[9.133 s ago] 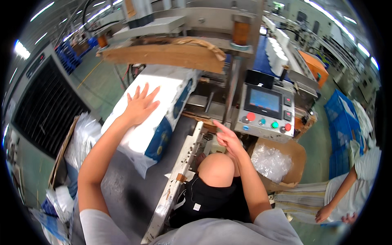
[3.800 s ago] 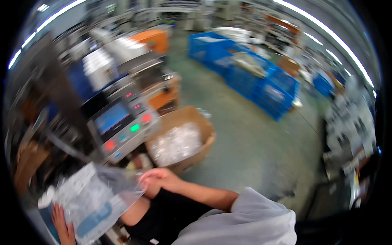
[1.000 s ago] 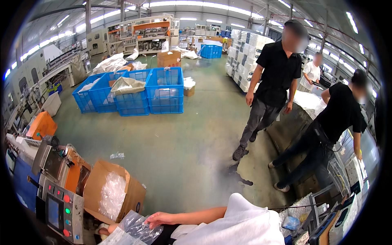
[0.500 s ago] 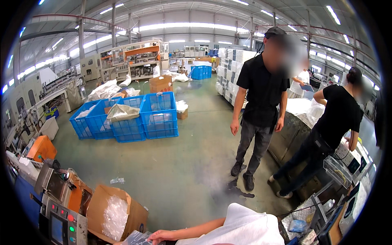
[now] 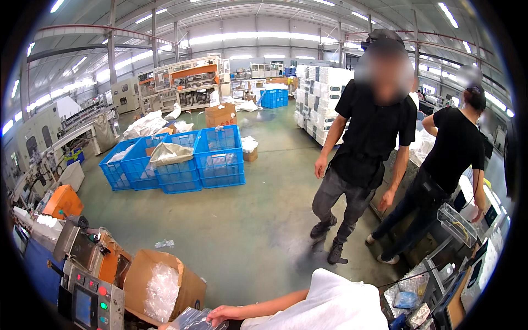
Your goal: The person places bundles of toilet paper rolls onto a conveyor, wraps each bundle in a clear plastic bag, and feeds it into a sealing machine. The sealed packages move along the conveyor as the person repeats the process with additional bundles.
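My right hand (image 5: pixel 223 314) reaches leftward from a white sleeve (image 5: pixel 335 305) at the bottom edge. Its fingers are closed on a clear plastic bag (image 5: pixel 192 317), whose lower part runs out of the picture. Only a sliver at the bottom edge, left of the bag, seems to be my left hand (image 5: pixel 165 326); its fingers are hidden. Close by stands an open cardboard box (image 5: pixel 190 283) with crumpled clear plastic film (image 5: pixel 162 291) inside. Left of the box is a grey control panel (image 5: pixel 93 302) with a screen and coloured buttons.
Ahead, a person in black (image 5: pixel 374 132) stands on the green floor; another person in black (image 5: pixel 454 148) bends over a bench at right. Blue crates (image 5: pixel 223 170) stand beyond a plastic scrap (image 5: pixel 164 243) on the floor. White stacked packs (image 5: pixel 316 104) rise behind. Machinery lines the left.
The standing person has shifted right and nearer, and leans toward me. The person at the right has lowered an arm. My right hand appears slightly farther right and higher, still on the bag.
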`<control>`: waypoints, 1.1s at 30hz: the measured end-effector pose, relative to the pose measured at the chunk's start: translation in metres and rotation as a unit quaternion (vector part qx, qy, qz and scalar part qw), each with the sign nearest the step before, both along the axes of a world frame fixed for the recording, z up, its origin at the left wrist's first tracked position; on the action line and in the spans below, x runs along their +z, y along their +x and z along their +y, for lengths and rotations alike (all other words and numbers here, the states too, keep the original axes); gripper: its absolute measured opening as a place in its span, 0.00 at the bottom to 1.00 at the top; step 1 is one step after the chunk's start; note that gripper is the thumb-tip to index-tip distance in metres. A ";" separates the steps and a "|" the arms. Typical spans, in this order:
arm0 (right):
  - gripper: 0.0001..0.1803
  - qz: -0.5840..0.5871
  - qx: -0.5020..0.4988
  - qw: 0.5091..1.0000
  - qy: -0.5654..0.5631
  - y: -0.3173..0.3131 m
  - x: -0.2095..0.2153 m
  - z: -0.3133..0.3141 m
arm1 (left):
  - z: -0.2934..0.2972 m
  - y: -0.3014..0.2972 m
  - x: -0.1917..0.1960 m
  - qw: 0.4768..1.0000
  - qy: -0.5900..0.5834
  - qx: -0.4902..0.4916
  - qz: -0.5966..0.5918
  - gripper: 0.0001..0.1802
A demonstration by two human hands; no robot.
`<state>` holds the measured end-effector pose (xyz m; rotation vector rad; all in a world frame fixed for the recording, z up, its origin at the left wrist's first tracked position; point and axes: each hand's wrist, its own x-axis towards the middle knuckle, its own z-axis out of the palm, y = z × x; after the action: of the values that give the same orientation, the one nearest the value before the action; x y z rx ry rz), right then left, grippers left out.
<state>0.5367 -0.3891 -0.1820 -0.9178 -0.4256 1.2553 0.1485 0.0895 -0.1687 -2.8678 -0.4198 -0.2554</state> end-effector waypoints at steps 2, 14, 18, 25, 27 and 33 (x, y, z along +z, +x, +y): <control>0.18 0.007 0.017 1.000 -0.005 0.000 0.004 0.001 | 0.021 -0.016 -0.018 1.000 -0.021 0.001 0.003 0.26; 0.17 0.002 0.006 1.000 0.002 -0.003 0.021 -0.006 | -0.160 0.076 0.196 0.899 -0.376 0.221 0.031 0.24; 0.18 0.002 0.012 1.000 0.003 -0.005 0.020 -0.007 | -0.154 0.069 0.184 0.904 -0.379 0.198 0.011 0.24; 0.18 0.000 0.003 1.000 0.004 -0.006 0.023 -0.009 | -0.152 0.071 0.184 0.904 -0.370 0.211 0.030 0.24; 0.18 0.000 0.001 1.000 0.006 -0.006 0.023 -0.009 | -0.153 0.071 0.184 0.903 -0.371 0.212 0.036 0.24; 0.17 -0.001 0.001 1.000 0.010 -0.004 0.018 -0.008 | -0.149 0.070 0.183 0.903 -0.365 0.216 0.061 0.25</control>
<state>0.5326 -0.3968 -0.1642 -0.9022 -0.4397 1.2504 0.2181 -0.0599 0.0142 -3.3268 -1.3498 0.2136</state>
